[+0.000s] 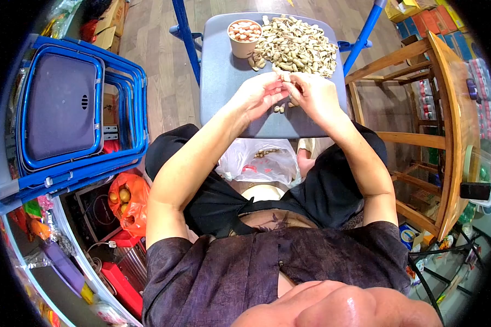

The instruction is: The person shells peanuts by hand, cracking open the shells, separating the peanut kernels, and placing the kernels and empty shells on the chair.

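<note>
My left hand (260, 94) and my right hand (315, 95) meet over the near half of a grey chair seat (218, 103). Both pinch a peanut (281, 74) between their fingertips; the fingers partly cover it. Just beyond them spreads a large heap of unshelled-looking peanuts and shells (305, 46). At the heap's left side stands a tan cup (244, 49) filled with reddish shelled kernels (245, 31). A few loose peanuts (279, 109) lie on the seat below my hands.
Below the seat, between my legs, a white plastic bag (267, 169) holds some shells. Folded blue-framed chairs (65, 103) stand at left, above an orange bag (130, 204) of round produce. A wooden frame (444, 136) stands at right.
</note>
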`<state>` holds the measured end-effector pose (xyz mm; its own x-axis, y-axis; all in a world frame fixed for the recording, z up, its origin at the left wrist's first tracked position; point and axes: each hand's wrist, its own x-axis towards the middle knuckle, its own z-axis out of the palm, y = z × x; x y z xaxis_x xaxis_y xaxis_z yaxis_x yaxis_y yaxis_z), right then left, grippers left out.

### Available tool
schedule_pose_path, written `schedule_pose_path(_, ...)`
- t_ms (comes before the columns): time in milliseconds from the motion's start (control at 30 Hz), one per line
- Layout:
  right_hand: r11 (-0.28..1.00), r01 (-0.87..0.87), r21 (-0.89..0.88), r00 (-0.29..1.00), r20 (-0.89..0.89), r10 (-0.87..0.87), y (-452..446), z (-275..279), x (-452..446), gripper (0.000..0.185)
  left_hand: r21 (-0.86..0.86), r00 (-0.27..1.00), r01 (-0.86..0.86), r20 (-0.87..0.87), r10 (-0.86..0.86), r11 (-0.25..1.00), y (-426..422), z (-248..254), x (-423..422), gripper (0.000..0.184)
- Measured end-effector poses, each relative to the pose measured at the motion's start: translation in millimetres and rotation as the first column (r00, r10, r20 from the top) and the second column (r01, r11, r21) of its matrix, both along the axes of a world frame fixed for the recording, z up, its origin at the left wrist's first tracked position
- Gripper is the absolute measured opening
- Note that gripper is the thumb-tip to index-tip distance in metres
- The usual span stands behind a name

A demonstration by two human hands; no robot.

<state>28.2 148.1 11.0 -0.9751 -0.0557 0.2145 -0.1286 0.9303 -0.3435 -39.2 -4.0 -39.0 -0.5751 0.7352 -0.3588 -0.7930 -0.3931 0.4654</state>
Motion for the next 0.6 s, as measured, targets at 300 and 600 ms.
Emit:
schedule_pose_path(300,0.782,0.151,-0.605,0.968,0.252,0.008,18.5,-11.2,-9.8,0.027,0.104,0.995,0.097,-0.035,-0.094,0.99,-13.9,-3.9,-16.4,0.033)
schedule_pose_path(600,0.968,0.202,0.151,0.953,0.196,-0.23,48.3,0.8,-4.1,0.023,-0.212,0.878,-0.16,-0.478,0.04,0.964,-43.8,35.2,-42.1,0.032)
